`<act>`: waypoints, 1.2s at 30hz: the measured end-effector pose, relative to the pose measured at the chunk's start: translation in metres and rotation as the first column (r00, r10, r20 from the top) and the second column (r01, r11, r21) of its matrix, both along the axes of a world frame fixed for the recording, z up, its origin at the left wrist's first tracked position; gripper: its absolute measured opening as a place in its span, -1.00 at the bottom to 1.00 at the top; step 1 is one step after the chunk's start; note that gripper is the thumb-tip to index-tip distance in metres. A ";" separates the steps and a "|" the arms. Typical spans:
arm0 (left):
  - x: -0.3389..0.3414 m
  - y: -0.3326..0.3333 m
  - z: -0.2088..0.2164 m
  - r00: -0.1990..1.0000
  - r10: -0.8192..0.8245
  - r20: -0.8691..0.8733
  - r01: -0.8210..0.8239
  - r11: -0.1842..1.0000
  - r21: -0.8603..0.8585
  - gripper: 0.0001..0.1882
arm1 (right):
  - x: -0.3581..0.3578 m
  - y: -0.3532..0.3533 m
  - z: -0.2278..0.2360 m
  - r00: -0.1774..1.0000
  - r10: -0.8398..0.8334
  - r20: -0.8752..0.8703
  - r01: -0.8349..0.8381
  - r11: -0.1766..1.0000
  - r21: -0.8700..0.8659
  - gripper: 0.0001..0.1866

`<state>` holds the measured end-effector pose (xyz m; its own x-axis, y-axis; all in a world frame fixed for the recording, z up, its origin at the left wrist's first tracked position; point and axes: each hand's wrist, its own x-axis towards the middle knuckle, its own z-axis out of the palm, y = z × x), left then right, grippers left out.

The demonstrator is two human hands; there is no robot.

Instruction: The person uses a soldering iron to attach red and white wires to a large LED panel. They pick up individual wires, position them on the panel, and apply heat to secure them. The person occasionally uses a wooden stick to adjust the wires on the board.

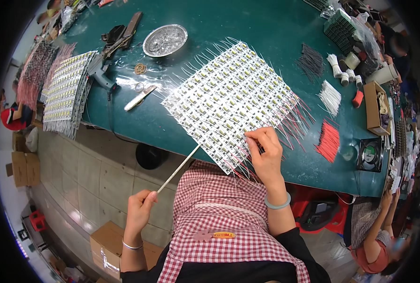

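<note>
A large white circuit board panel [233,94] lies tilted on the green table, with rows of small yellowish-green parts. Thin white wires stick out along its far left edge and red wires along its right edge. Below the table edge my left hand [142,206] is closed around one end of a thin pale strip [178,169]. The strip's far end reaches the panel's near left edge; whether they are joined I cannot tell. My right hand [267,153] is over the panel's near right part, thumb and fingers pinched together. What they pinch is too small to make out.
A heat gun [104,81], a white-handled cutter [139,98] and a metal bowl [165,40] lie left and beyond. More panels [65,89] overhang the table's left end. Red [328,141], white [331,98] and black [310,62] wire bundles lie right. Another person [372,245] works at the right.
</note>
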<state>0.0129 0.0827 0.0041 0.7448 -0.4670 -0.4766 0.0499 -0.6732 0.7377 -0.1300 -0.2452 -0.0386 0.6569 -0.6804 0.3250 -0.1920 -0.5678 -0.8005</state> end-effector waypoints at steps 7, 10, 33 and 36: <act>-0.003 -0.014 0.006 1.000 -0.026 0.009 0.025 0.999 0.026 -0.69 | -0.001 0.000 -0.001 1.000 -0.004 -0.014 0.004 1.000 0.009 -0.87; -0.004 -0.025 0.005 0.986 -0.111 0.127 0.117 0.992 -0.043 -0.80 | -0.001 0.000 -0.001 1.000 -0.005 -0.013 0.005 1.000 0.012 -0.87; 0.001 -0.130 -0.012 0.935 -0.156 0.318 0.233 0.948 -0.219 -0.94 | -0.001 -0.003 0.000 1.000 0.029 0.005 -0.029 0.999 -0.031 -0.87; 0.000 -0.139 -0.012 0.928 -0.163 0.336 0.244 0.946 -0.214 -0.94 | -0.001 -0.003 -0.001 0.999 0.033 0.014 -0.032 0.999 -0.032 -0.86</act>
